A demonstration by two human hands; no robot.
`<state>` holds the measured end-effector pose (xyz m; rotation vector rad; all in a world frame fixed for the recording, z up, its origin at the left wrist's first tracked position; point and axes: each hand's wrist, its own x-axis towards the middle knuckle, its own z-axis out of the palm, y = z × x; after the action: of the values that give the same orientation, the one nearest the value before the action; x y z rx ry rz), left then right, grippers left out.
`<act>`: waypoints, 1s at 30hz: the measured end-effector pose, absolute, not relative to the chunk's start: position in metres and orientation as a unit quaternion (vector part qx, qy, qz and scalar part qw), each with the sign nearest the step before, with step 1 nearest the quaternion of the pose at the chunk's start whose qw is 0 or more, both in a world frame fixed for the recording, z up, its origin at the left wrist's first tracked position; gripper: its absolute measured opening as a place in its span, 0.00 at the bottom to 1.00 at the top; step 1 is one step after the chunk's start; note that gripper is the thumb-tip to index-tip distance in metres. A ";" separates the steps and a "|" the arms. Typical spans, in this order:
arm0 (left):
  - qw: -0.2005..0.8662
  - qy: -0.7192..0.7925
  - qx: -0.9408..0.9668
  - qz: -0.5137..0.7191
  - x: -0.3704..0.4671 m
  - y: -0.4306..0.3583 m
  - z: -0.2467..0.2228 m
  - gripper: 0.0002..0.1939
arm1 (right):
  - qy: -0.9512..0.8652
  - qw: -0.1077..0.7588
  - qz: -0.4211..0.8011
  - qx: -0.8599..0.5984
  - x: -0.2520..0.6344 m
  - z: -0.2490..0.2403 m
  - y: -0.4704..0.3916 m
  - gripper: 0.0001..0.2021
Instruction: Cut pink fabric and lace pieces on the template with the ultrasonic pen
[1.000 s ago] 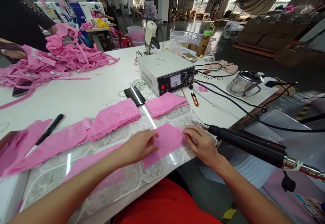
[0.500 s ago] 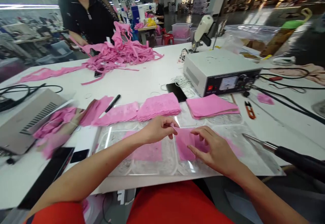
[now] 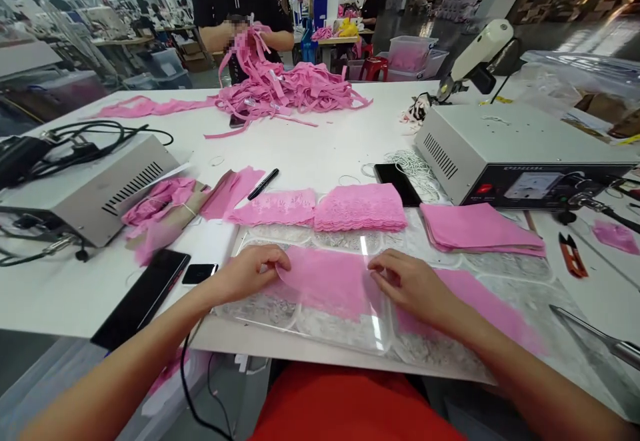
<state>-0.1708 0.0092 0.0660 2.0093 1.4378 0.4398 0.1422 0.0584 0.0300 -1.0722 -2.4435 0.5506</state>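
A thin pink fabric piece (image 3: 325,277) is spread between my hands, over a clear-topped work mat (image 3: 345,337). My left hand (image 3: 250,273) pinches its upper left corner, which is lifted and slightly curled. At its upper right edge my right hand (image 3: 413,281) is closed, thumb and fingers on the cloth. Another pink piece (image 3: 493,307) lies flat on the mat, partly under my right forearm. Behind the mat sit a stack of pink lace (image 3: 360,207), a flatter lace piece (image 3: 280,207) and a stack of plain pink fabric (image 3: 480,227).
Grey power boxes stand left (image 3: 90,187) and right (image 3: 530,154). A metal-tipped tool (image 3: 595,334) and orange thread snips (image 3: 573,254) lie right. A black marker (image 3: 263,184) and phone (image 3: 397,184) lie behind. Across the table a person (image 3: 240,7) handles a pink strap pile (image 3: 305,87).
My view has turned left. My hands have moved apart, from close together over the mat's middle to opposite sides of the pink piece, which is now spread wide.
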 end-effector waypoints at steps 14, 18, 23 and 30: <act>0.217 0.475 0.832 0.189 -0.184 0.001 0.043 0.11 | -0.913 0.106 0.210 -0.335 0.146 0.035 0.031 0.06; 0.196 0.477 0.839 0.174 -0.190 -0.001 0.042 0.13 | -0.907 0.112 0.227 -0.336 0.141 0.038 0.034 0.07; 0.163 0.491 0.841 0.159 -0.201 -0.007 0.041 0.14 | -0.916 0.097 0.238 -0.309 0.127 0.042 0.030 0.08; 0.116 0.507 0.844 0.130 -0.209 -0.020 0.041 0.22 | -0.919 0.150 0.202 -0.303 0.130 0.031 0.033 0.10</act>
<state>-0.2087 -0.0199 0.0413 2.4724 1.4847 0.3793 0.1296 0.0327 0.0309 -0.8720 -2.6412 0.5802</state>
